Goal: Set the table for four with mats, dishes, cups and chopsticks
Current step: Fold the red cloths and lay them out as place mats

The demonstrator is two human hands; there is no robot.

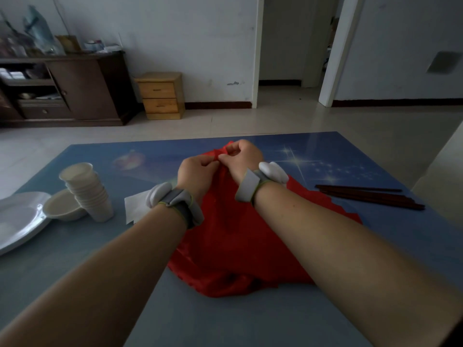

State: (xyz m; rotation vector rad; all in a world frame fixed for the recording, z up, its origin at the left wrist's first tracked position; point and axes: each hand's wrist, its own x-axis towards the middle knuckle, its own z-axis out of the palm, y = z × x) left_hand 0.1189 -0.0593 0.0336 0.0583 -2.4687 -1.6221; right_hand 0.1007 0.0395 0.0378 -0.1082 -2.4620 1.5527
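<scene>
Both hands meet above the middle of the blue starry desk [325,156]. The left hand [198,175] and right hand [244,156] have fingers curled tight, pinching the raised far edge of the crumpled red cloth mats [238,246] heaped on the desk.

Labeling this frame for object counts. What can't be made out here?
- Red mats, head view: bunched; the forearms cover part, so the count is unclear.
- Fingertips of left hand and right hand: curled into the cloth, hidden.
- Plates: cut off by the left edge.
- Chopsticks: dark, overlapping; count unclear.
- Cup stack: rims too fine to count.
</scene>
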